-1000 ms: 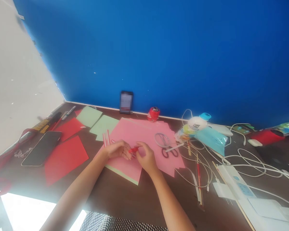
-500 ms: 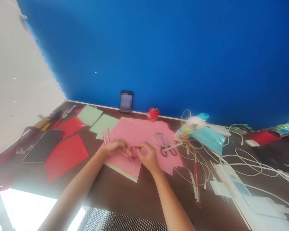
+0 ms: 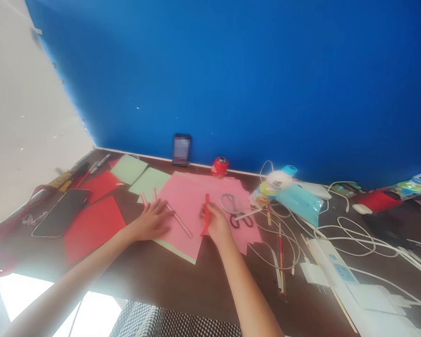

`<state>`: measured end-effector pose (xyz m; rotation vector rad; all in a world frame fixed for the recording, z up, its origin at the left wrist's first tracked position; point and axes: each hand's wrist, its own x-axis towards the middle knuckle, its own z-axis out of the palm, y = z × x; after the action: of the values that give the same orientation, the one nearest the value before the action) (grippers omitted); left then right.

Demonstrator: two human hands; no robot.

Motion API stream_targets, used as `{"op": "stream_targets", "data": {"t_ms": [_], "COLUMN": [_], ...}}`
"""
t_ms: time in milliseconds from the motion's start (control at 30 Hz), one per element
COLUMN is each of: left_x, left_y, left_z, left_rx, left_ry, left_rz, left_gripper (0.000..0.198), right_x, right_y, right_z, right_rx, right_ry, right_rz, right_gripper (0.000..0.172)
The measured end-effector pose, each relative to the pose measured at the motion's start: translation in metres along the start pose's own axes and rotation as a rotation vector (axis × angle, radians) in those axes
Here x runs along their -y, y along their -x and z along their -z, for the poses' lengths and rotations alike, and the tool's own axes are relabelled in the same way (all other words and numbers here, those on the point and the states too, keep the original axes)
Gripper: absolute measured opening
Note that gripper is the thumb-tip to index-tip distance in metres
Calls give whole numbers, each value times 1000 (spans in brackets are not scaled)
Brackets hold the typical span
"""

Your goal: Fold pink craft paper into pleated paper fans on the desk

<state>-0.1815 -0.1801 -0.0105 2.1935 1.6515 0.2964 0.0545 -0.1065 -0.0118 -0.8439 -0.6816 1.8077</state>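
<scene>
My right hand (image 3: 216,223) is closed around a thin red paper stick (image 3: 206,215), held nearly upright over the pink paper sheets (image 3: 192,194). My left hand (image 3: 150,220) lies flat with fingers spread on the left edge of the pink sheets, touching a pale rolled stick (image 3: 178,218) that lies slantwise. More thin pink sticks (image 3: 154,194) lie just beyond its fingertips. Scissors (image 3: 235,210) lie on the pink paper, right of my right hand.
Red sheets (image 3: 91,227) and a dark phone (image 3: 58,213) lie at the left, green sheets (image 3: 149,181) behind. A red tape roll (image 3: 220,166) stands by the blue wall. White cables (image 3: 351,229), a power strip (image 3: 331,264), a glue bottle (image 3: 277,180) and a teal packet (image 3: 300,201) crowd the right.
My hands, joined on a small red piece before, have parted. The left moved left and flattened on the paper; the right now holds the red stick upright.
</scene>
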Motion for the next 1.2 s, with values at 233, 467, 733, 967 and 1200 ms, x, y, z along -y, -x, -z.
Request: {"op": "stream_targets", "data": {"t_ms": [233, 467, 733, 967, 1200], "left_x": [-34, -56, -15, 11, 21], "left_y": [-31, -53, -40, -36, -25], "left_z": [-27, -24, -21, -12, -13], "left_rx": [-79, -151, -237, -367, -315], "left_ry": [-279, -313, -341, -459, -373], "left_rz": [354, 301, 42, 204, -5], "left_gripper": [52, 45, 46, 42, 61], "right_x": [12, 18, -3, -9, -3], "right_y": [5, -4, -3, -10, -14], "right_z": [-2, 14, 2, 4, 6], "right_rx": [14, 47, 186, 209, 147], "right_ry": [-178, -6, -21, -20, -33], "right_rz": [-66, 93, 37, -63, -111], "right_gripper": [12, 13, 33, 30, 28]}}
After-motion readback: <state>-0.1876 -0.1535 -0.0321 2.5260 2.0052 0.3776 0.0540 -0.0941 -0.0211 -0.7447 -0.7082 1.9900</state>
